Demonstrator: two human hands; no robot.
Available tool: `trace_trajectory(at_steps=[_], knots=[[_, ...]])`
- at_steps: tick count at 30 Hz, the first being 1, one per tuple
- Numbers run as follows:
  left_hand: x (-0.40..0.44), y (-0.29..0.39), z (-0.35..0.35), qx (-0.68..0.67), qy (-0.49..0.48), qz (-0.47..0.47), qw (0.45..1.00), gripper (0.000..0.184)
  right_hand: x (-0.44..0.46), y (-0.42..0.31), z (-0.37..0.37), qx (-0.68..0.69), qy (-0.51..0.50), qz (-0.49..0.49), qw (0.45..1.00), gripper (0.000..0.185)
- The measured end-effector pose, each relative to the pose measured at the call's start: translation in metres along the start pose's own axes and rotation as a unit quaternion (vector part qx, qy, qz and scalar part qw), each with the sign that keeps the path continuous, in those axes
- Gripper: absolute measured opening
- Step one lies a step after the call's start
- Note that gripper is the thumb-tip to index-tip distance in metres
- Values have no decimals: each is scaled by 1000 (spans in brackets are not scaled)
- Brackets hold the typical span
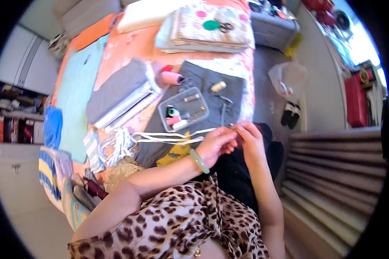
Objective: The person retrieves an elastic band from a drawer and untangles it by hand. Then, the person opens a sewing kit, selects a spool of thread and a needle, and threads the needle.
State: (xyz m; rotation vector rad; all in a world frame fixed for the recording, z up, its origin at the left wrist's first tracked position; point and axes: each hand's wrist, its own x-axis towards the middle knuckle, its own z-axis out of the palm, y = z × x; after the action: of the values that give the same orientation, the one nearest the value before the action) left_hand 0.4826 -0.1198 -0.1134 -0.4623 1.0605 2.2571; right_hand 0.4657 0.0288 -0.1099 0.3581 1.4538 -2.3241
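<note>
My left hand (217,142), with a pale green bangle (199,162) on its wrist, is closed around white flat elastic cord (173,139). The cord runs left in several strands to a tangled bundle on the bed. Pressed against it, my right hand (250,139) pinches with thumb and finger; what lies between them is too small to make out. Just beyond, a clear plastic box (163,113) holds several thread spools, among them a pink one (173,120). It rests on dark grey cloth (199,74). A cream spool (218,86) and a pink roll (172,78) lie nearby.
Folded grey fabric (116,93) lies left of the box. At the back, scissors (225,27) and a green round item (211,25) top a folded cloth stack (212,41). Yellow cloth (175,154) is near my left forearm. A plastic bag (287,77) hangs at right.
</note>
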Motion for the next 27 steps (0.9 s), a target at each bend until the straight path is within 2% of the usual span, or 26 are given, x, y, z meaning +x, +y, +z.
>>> trace_trajectory(at_steps=[2,6,9,11,12,14,15,17,18,19,23,26,27], knots=[[-1,-2,-5,13,-11,13,1000,13,0,0,0,-19,5,-25,1000,7],[-6,4,-18,87,-24,21,996,12,1,-6,2,91,17,-22,995,5],[-12,21,-33,145,-17,36,989,13,10,-8,-4,121,19,-12,992,8],[-10,44,-47,163,5,91,982,11,10,-10,-7,134,32,1,991,10],[-9,62,-53,212,53,99,971,10,12,-10,-6,138,28,13,990,11],[4,96,-84,230,38,176,956,13,17,-7,-6,143,23,28,989,12],[14,115,-98,367,68,253,893,15,18,-5,-5,145,26,29,989,11],[32,155,-125,601,105,361,706,26,20,-4,-2,142,36,41,988,11],[37,174,-136,696,109,390,594,33,22,-4,-1,141,36,47,988,10],[37,186,-142,797,128,353,472,48,23,-3,-1,142,40,53,988,9],[74,196,-176,874,84,267,397,70,28,-2,6,129,49,62,988,9],[83,194,-176,869,84,237,426,69,31,0,4,137,42,66,987,8],[86,193,-176,861,92,243,438,62,32,1,4,141,37,65,987,8]])
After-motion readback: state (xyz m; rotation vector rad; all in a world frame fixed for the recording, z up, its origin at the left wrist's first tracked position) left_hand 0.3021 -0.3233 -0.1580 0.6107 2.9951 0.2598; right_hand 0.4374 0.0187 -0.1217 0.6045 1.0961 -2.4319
